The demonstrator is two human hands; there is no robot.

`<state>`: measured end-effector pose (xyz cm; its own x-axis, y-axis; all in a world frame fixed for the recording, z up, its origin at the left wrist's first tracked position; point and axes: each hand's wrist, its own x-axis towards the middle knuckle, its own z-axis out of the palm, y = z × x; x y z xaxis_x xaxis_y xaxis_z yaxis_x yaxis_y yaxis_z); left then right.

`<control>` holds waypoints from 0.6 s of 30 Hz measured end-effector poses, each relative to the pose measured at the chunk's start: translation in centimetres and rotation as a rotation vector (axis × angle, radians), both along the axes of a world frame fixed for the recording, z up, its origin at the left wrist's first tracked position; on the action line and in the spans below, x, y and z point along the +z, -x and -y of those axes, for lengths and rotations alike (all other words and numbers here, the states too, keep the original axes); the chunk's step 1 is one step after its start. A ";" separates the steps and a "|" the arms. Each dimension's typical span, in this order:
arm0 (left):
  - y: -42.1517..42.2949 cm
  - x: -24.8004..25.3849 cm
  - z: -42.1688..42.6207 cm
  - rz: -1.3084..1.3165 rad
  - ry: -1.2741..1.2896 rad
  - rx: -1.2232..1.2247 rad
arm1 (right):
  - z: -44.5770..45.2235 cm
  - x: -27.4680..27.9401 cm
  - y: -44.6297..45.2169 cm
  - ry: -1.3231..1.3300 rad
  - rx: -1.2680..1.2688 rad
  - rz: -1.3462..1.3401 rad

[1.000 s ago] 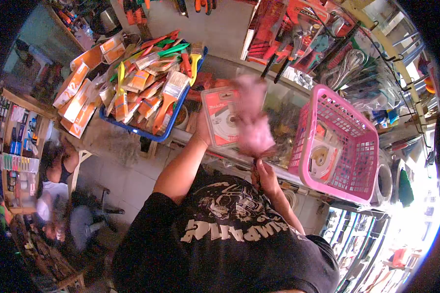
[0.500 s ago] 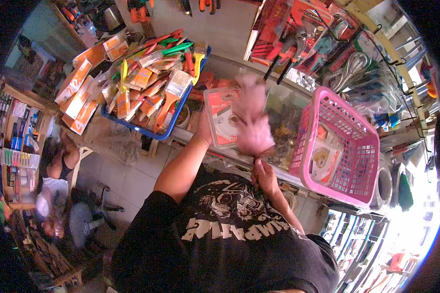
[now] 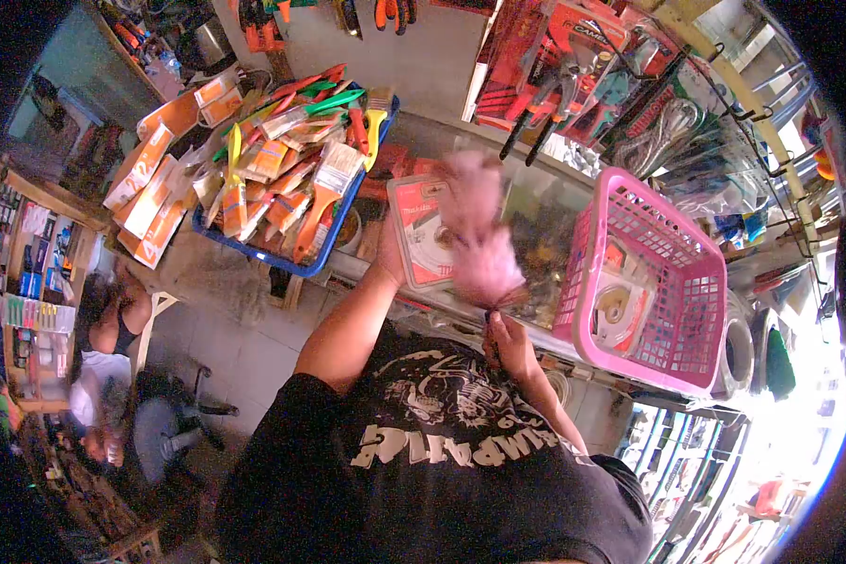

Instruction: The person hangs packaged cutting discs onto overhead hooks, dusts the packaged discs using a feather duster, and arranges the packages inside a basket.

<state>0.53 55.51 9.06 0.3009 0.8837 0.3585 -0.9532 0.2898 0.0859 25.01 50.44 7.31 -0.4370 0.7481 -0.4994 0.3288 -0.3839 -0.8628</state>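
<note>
My left hand (image 3: 391,252) is closed on the left edge of a clear blister pack (image 3: 425,218) with a red card and a pale round disc inside, tilted up over the counter. My right hand (image 3: 510,345) grips the dark handle of a pink fluffy duster (image 3: 489,263). The duster's head, smeared by motion, lies across the right side of the pack and hides part of the disc. To the right, a pink plastic basket (image 3: 587,324) holds more disc packs (image 3: 618,305) of the same kind.
A blue tray (image 3: 296,266) heaped with paintbrushes (image 3: 287,150) stands on the left, beside orange and white cartons (image 3: 150,211). Packaged pliers (image 3: 559,85) hang behind the glass-topped counter (image 3: 536,202). Another person (image 3: 103,376) is at the far left, near a chair (image 3: 160,428).
The pink duster has shifted slightly over the pack, still blurred. Both hands keep their holds, and the view has tilted a little.
</note>
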 end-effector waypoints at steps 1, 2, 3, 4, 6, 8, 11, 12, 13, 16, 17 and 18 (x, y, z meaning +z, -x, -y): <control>0.0 -1.5 -0.3 -0.262 -0.001 0.205 | -0.1 -0.5 -0.3 -0.080 0.126 0.051; 0.1 -4.8 -1.1 -0.528 -0.002 0.407 | -0.3 -1.4 -0.7 -0.160 0.249 0.099; 0.3 -8.0 -1.8 -0.795 -0.004 0.605 | -0.2 -2.0 -0.9 -0.239 0.368 0.145; 0.3 -7.6 -1.8 -0.736 -0.037 0.569 | 0.0 -1.7 -0.7 -0.210 0.265 0.122; 0.0 -2.8 -0.8 -0.293 -0.117 0.258 | 0.1 -0.7 -0.4 -0.153 0.067 0.079; 0.1 -0.8 -0.1 -0.059 -0.075 0.104 | -0.2 -1.7 -0.4 -0.214 0.109 0.068; 0.1 -1.5 -0.2 -0.212 0.089 0.254 | 0.2 -0.2 -0.2 -0.285 0.221 0.065; 0.0 -1.6 -0.4 -0.223 0.113 0.276 | 0.2 -0.4 -0.2 -0.239 0.179 0.098; 0.1 -1.7 -0.4 -0.227 0.126 0.284 | 0.0 -0.7 -0.2 -0.194 0.141 0.132; 0.0 -1.8 0.0 -0.226 0.144 0.296 | -0.2 -2.0 -0.7 -0.231 0.118 0.089; 0.1 -2.0 -0.1 -0.231 0.145 0.299 | -0.1 -2.0 -0.8 -0.289 0.184 0.096; 0.0 -2.2 -0.3 -0.236 0.149 0.304 | 0.0 -1.8 -0.9 -0.297 0.210 0.097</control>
<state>0.49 55.84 6.91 0.0772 0.9820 0.1725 -0.9564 0.0240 0.2910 25.91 50.39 5.52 -0.5580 0.7653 -0.3209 0.4592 -0.0373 -0.8875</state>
